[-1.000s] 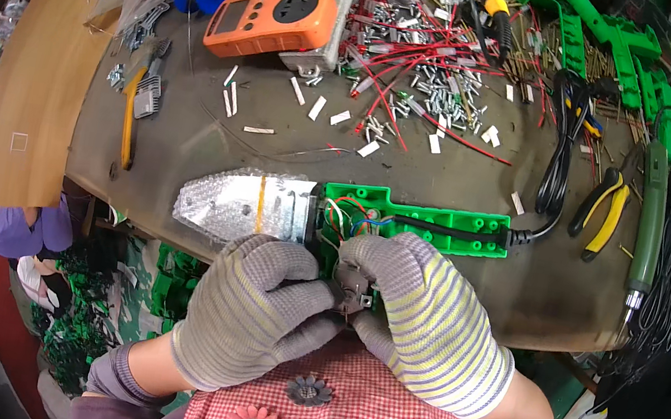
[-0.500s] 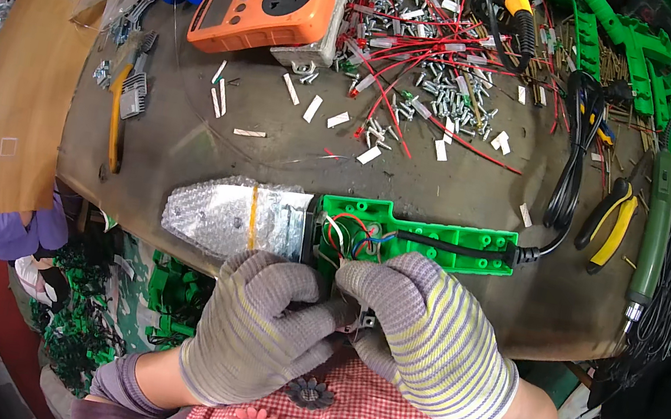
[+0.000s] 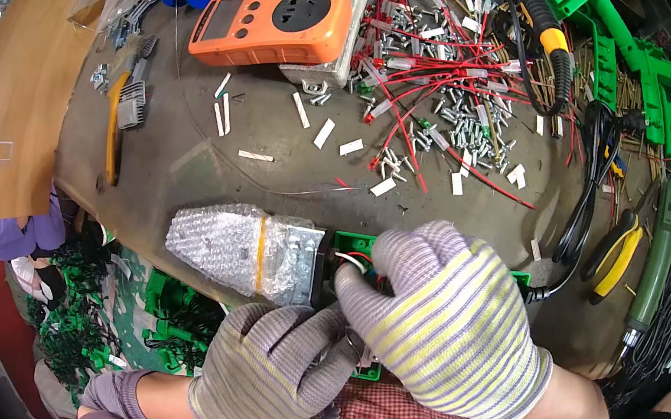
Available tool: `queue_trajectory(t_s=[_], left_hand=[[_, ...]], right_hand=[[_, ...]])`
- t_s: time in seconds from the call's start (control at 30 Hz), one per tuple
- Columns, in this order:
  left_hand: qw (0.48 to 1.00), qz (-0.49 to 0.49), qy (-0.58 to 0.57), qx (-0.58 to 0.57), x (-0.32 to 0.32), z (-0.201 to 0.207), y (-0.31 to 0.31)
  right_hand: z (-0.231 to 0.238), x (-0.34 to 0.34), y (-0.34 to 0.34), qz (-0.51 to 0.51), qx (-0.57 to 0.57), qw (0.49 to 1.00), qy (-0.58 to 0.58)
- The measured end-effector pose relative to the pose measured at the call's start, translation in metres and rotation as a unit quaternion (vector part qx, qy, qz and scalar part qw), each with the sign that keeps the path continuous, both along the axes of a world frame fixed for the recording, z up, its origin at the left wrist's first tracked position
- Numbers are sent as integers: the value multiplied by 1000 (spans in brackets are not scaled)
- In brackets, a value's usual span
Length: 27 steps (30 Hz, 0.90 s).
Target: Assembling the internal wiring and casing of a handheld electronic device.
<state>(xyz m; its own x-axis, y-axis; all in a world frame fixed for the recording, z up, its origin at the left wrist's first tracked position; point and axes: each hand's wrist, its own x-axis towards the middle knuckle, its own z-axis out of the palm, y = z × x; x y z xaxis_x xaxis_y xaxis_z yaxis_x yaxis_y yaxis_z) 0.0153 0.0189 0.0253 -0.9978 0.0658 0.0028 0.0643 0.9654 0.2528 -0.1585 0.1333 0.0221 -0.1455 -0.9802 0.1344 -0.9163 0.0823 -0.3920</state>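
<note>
Green housing (image 3: 352,245) w/ wires, at bench (image 3: 272,164) near edge, just right of bubble-wrap pack (image 3: 246,248). Right hand (image 3: 445,319) fingers curled down onto housing; left hand (image 3: 269,379) fingers closed, pinching its lower part. Orange meter (image 3: 273,22) well beyond pack; screws (image 3: 457,106) further right.

Dark, worn workbench (image 3: 274,156) under even light; curved wooden board (image 3: 18,80) left; green plastic parts on floor (image 3: 160,318) below.

Gloved right hand (image 3: 450,315), left hand (image 3: 275,371) gripping green housing (image 3: 351,251).
</note>
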Motion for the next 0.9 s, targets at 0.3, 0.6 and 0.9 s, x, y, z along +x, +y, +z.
queue_trajectory(t_s=[0.3, 0.6, 0.9], left_hand=[[999, 6, 10, 33, -2, -5, -1], [995, 15, 19, 95, -2, -10, -6], [994, 12, 15, 107, 1, -4, -8]], right_hand=[[-21, 7, 0, -130, -23, 989, -73], [-30, 4, -4, -129, -108, 976, -138], [-32, 11, 3, -48, -92, 993, -52]])
